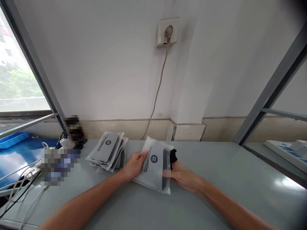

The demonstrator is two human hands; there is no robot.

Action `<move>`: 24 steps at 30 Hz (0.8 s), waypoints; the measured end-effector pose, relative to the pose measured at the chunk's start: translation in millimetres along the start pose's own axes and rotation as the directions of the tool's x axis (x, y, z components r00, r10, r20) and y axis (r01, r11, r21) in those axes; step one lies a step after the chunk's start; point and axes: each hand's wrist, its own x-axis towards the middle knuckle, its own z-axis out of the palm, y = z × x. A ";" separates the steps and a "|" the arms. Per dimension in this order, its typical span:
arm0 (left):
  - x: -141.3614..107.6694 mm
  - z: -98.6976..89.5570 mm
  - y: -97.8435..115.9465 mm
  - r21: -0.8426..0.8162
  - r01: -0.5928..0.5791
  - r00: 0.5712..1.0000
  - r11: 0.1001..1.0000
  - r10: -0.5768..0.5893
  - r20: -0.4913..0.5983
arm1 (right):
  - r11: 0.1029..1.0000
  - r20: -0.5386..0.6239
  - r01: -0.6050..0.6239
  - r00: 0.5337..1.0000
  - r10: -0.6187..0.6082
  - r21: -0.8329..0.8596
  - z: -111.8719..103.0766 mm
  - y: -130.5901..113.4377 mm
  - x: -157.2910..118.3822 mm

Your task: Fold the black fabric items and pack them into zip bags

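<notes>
A frosted zip bag (157,174) printed ROCKBROS is held tilted just above or on the table, with something dark grey or black inside. My left hand (135,164) grips its left edge, thumb on top. At the bag's right, open end, my right hand (184,175) pinches a piece of black fabric (173,156) that sticks out of the mouth. Some right fingers reach into the opening behind the clear plastic. Left of my left hand lies a stack of similar ROCKBROS bags (106,147), several of them, slightly fanned.
The grey table (203,198) runs back to a white wall with a plugged socket (168,32) and hanging cord (158,89). White cables (27,174) and a blue tray (14,139) are at the left. Grey metal frame posts (271,89) stand on both sides. A white box (285,153) is far right.
</notes>
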 end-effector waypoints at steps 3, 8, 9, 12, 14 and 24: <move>0.4 -0.8 2.4 0.097 -0.091 0.996 0.991 0.093 -0.015 | 0.998 -0.001 -0.027 1.000 0.027 -0.049 -7.2 -2.0 -1.3; -6.2 4.1 8.2 0.128 -0.121 0.992 0.984 0.126 -0.032 | 0.992 -0.018 -0.068 0.998 0.066 -0.107 -11.8 -7.9 -2.2; -7.8 5.0 9.9 0.121 -0.122 0.991 0.985 0.127 -0.031 | 0.993 -0.057 -0.065 0.997 0.060 -0.095 -10.5 -7.7 -1.6; -12.4 7.0 15.5 0.018 -0.113 0.993 0.993 0.112 0.048 | 0.999 -0.212 -0.041 0.977 0.033 -0.029 -5.5 -3.3 1.1; -14.4 7.7 17.8 -0.071 -0.105 0.984 0.992 0.114 0.135 | 0.998 -0.287 -0.052 0.956 0.057 0.024 -3.7 0.1 2.6; -11.8 1.3 15.5 -0.048 -0.002 0.991 0.999 0.008 0.136 | 0.988 -0.322 -0.067 0.940 0.110 0.140 -1.2 -3.9 2.7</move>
